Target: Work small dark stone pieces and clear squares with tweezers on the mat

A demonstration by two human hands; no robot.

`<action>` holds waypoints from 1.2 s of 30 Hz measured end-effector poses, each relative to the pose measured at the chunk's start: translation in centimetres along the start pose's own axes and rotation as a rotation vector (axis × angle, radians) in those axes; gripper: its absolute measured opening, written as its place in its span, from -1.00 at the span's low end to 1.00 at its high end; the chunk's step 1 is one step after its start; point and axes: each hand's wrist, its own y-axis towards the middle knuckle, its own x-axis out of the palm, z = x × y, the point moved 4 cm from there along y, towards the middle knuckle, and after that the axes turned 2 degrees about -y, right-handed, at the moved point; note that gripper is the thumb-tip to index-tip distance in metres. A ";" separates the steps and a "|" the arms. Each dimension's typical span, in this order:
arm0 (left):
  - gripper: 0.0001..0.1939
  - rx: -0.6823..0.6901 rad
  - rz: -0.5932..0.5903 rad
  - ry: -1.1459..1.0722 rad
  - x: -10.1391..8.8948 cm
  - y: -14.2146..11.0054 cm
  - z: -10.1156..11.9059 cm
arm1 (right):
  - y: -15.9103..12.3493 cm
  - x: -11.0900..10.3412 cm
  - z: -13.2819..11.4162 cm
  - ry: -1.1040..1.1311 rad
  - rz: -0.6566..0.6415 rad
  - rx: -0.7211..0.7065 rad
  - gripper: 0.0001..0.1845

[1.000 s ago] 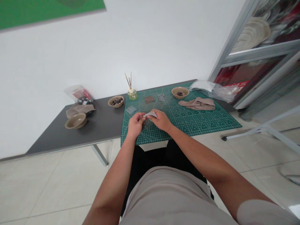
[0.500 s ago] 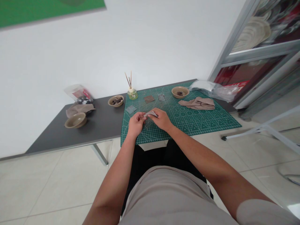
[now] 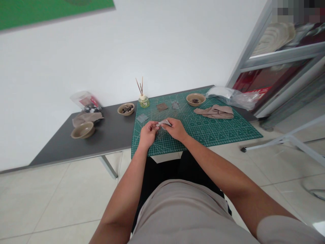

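Over the front part of the green cutting mat (image 3: 200, 127), my left hand (image 3: 148, 135) and my right hand (image 3: 177, 129) meet, fingers bent and closed. Between them is a small folded piece of light grey cloth (image 3: 166, 122). My right hand grips its wider part, while the fingertips of my left hand pinch its narrow left end. My fingers hide some of it, and whether anything is inside cannot be seen. Just beyond my hands lie a pale square packet (image 3: 142, 118), a brown square (image 3: 162, 107) and a clear packet (image 3: 175, 105).
A bowl of dark and light pebbles (image 3: 126, 109) stands beside a reed diffuser (image 3: 144, 101). Farther left are another bowl (image 3: 83, 130), a brown cloth (image 3: 87, 118) and a bag (image 3: 86, 100). At right are a bowl (image 3: 196, 99), crumpled cloth (image 3: 215, 112) and plastic bag (image 3: 232, 96).
The view has shifted very slightly. My hands stay in nearly the same place, still holding the grey cloth.
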 end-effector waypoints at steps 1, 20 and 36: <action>-0.82 0.006 0.001 0.000 0.0 0.0 -0.1 | 0.0 0.0 0.0 0.000 0.013 0.010 -0.88; -0.82 0.032 0.086 -0.167 -0.5 0.2 -1.0 | 0.0 -0.3 0.8 0.049 0.112 0.104 -0.81; -0.70 0.051 0.021 0.044 -0.5 0.1 -0.5 | 0.0 0.2 0.2 0.004 0.013 -0.048 -0.89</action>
